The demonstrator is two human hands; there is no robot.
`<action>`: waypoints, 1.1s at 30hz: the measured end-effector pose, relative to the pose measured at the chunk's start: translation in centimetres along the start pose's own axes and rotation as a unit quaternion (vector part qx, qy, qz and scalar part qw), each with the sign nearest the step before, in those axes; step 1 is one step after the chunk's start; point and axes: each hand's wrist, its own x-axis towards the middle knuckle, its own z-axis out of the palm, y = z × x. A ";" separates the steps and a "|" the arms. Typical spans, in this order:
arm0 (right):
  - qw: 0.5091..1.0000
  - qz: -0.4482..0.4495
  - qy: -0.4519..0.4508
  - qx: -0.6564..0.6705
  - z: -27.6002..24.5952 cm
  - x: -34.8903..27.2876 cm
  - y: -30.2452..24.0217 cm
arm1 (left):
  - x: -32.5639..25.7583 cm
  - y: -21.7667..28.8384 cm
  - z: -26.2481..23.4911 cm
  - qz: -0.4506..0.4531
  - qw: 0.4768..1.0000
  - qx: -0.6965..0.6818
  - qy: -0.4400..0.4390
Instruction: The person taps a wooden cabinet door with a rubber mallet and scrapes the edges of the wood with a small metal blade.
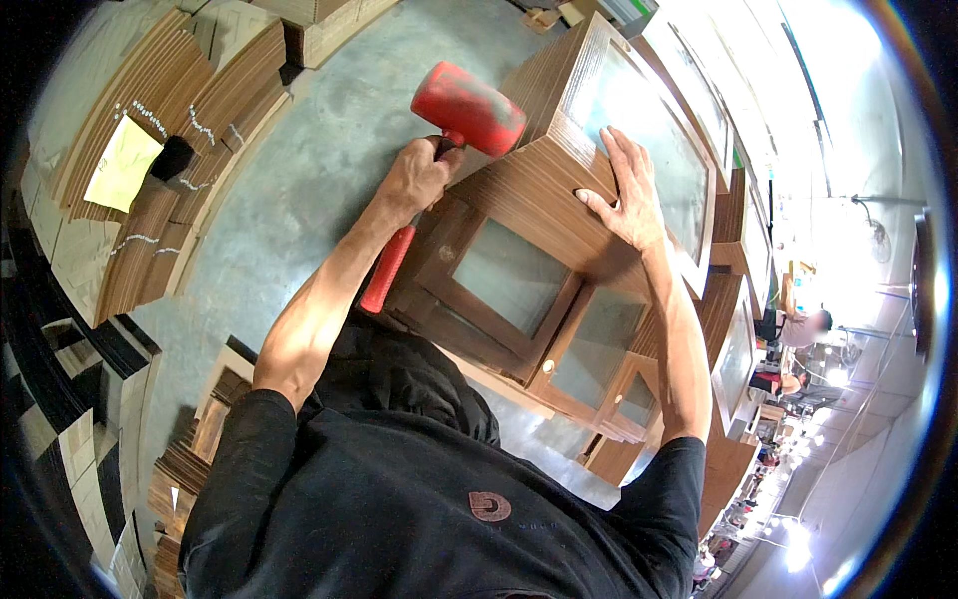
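Observation:
My left hand is closed round the handle of a red mallet, near its head. The scuffed mallet head is close against the left corner of a brown wood-grain cabinet; I cannot tell whether it touches. Below my fist the rest of the red handle points down. On the cabinet's top edge and pale, glossy panel lies my right hand, fingers stretched and thumb apart, holding nothing. The cabinet's front, facing me, has glass-paned doors, one with a small round knob.
Stacked wooden panels with a yellow sheet on them stand at the left. Dark-edged stacks are at lower left. More cabinets line the right side, with people farther off. Grey floor shows between.

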 end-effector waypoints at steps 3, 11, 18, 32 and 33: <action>1.000 0.006 -0.006 -0.004 -0.1 -0.1 0.0 | 0.1 0.5 0.1 -0.017 1.000 0.021 -0.006; 1.000 0.001 -0.002 0.007 -0.1 0.5 -0.2 | 0.5 0.4 -0.2 -0.030 0.999 0.019 0.012; 1.000 0.003 -0.002 -0.005 -0.1 -0.1 -0.1 | 0.4 1.1 0.9 -0.032 0.999 0.007 0.026; 1.000 0.006 0.001 0.003 -0.3 0.0 -0.3 | 0.8 -2.8 0.1 -0.008 0.996 0.052 0.076; 1.000 0.006 -0.002 0.003 -0.3 0.1 -0.4 | 0.6 -3.0 0.2 -0.017 0.995 0.059 0.074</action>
